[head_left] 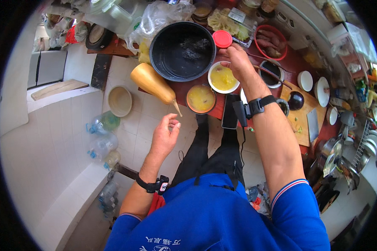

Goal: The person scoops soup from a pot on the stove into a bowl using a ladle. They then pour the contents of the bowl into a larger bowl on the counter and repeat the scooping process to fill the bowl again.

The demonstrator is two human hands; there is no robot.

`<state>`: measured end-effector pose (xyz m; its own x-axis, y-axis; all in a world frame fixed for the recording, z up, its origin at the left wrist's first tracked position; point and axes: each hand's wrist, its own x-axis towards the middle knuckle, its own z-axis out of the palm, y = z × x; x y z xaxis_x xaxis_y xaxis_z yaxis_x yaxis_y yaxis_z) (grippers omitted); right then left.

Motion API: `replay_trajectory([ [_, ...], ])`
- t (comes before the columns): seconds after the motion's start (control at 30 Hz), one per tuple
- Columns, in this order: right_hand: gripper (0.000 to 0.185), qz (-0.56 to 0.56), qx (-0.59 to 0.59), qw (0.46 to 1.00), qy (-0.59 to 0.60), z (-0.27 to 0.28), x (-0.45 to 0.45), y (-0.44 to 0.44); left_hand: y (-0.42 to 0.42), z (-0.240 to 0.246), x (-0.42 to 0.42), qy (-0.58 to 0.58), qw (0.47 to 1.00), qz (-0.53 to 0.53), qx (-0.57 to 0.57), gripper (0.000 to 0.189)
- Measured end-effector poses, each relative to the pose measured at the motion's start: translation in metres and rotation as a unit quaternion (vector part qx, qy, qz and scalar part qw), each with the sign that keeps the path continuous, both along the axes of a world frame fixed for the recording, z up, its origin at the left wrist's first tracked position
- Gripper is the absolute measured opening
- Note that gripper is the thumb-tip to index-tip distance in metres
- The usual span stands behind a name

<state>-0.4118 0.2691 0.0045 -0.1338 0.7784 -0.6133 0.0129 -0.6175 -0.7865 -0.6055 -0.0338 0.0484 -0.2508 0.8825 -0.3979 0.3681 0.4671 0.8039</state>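
Observation:
My right hand (237, 61) reaches over the red table, above the edge of a white bowl (223, 77) of yellow food, just below a red round lid (222, 39). Whether its fingers hold anything is not clear. My left hand (167, 135) is in the air over the floor, fingers slightly curled, with nothing in it. Beyond it a butternut squash (154, 84) lies at the table's edge, stem towards me. A second bowl (201, 99) of yellow food stands near the front edge. Behind these is a large black pot (183, 51) with a wet-looking inside.
A smartphone (230, 111) lies at the table edge. To the right, a cutting board (297, 125) bears a cleaver (313, 125) and an eggplant (296, 100). Sweet potatoes fill a red basket (282, 56). Large plastic bottles (103, 141) and a beige bucket (120, 101) stand on the floor.

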Motion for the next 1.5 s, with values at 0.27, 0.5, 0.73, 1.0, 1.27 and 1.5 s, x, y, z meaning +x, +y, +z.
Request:
replay_trajectory([
  [0.27, 0.045, 0.105, 0.006, 0.994, -0.015, 0.052, 0.102, -0.172, -0.028, -0.025, 0.08, -0.058, 0.969, -0.208, -0.121, 0.034],
  [0.5, 0.045, 0.305, -0.034, 0.909, -0.283, 0.081, 0.203, -0.35, -0.019, -0.013, 0.135, -0.061, 0.94, -0.307, -0.137, 0.036],
  [0.73, 0.043, 0.146, -0.097, 0.918, -0.357, 0.081, 0.343, -0.455, -0.038, -0.005, 0.23, -0.021, 0.912, -0.393, -0.116, 0.034],
  [1.0, 0.044, -0.054, -0.113, 0.934, -0.335, 0.072, 0.55, -0.621, -0.095, -0.005, 0.406, 0.0, 0.882, -0.465, -0.078, 0.038],
  [1.27, 0.038, -0.342, -0.137, 0.919, -0.142, 0.09, 0.725, -0.632, -0.031, 0.03, 0.592, -0.091, 0.9, -0.427, 0.009, 0.04],
  [1.5, 0.04, -0.41, -0.079, 0.895, -0.155, 0.08, 0.81, -0.535, 0.073, 0.011, 0.712, -0.02, 0.926, -0.352, 0.134, 0.047],
])
